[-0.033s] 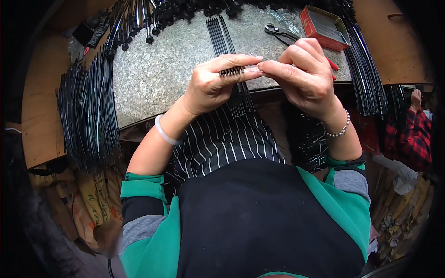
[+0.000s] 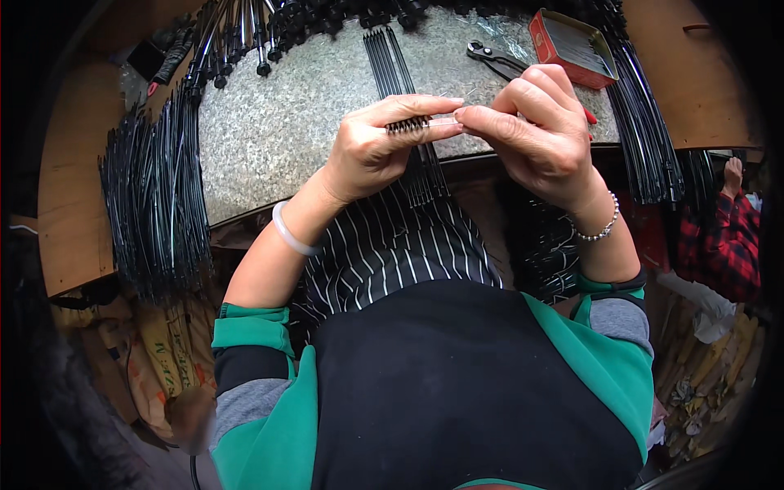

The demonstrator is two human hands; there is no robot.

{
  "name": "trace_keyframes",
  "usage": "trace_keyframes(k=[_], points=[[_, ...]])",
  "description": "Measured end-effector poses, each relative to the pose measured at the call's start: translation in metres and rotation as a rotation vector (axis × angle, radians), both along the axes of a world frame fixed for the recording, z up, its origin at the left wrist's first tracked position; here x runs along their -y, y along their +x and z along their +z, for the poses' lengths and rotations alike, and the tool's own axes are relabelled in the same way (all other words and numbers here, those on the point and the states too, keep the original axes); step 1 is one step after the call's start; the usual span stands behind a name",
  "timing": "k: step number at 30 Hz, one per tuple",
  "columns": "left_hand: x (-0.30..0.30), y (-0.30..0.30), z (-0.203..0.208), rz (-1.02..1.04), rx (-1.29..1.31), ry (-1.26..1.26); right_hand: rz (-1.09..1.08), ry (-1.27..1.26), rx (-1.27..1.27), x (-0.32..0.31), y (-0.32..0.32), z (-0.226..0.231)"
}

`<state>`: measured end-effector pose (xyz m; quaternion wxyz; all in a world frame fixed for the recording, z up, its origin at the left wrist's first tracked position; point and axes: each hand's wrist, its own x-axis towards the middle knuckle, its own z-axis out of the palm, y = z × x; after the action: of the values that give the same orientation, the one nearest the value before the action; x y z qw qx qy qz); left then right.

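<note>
My left hand (image 2: 374,147) is closed around a small dark ribbed piece like a coil spring (image 2: 406,126), gripped between thumb and fingers. Thin pale wire-like pieces (image 2: 441,121) stick out from its right end toward my right hand. My right hand (image 2: 539,131) pinches the tips of these thin pieces between thumb and forefinger. Below both hands lies a row of slim black rods (image 2: 388,65), running from the speckled stone slab (image 2: 269,139) over its near edge toward my lap. Fingers hide part of what is held.
Pliers (image 2: 494,57) lie at the upper right beside a red open box (image 2: 563,57) of thin metal pieces. Bundles of black rods hang over the left (image 2: 155,196) and right (image 2: 641,122) edges. Knobbed black rods (image 2: 261,49) lie along the back. Another person's plaid sleeve (image 2: 723,245) shows far right.
My right hand has shifted very slightly to the right, covering more of the red handles behind it. My left hand keeps its place.
</note>
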<state>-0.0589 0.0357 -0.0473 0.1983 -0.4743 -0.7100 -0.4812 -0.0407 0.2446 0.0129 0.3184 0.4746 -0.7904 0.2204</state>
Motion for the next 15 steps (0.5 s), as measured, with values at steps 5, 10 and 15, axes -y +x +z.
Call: trace_keyframes(k=[5, 10, 15], points=[[0.002, -0.001, 0.001, -0.034, 0.000, -0.040, 0.018, 0.020, -0.005, 0.005, 0.000, 0.002], [0.001, 0.000, -0.001, -0.054, -0.010, -0.018, 0.077, -0.341, 0.747, 0.013, 0.008, -0.011], [0.003, -0.001, -0.001, -0.071, 0.004, 0.010, 0.113, -0.156, 0.271, 0.008, -0.006, -0.012]])
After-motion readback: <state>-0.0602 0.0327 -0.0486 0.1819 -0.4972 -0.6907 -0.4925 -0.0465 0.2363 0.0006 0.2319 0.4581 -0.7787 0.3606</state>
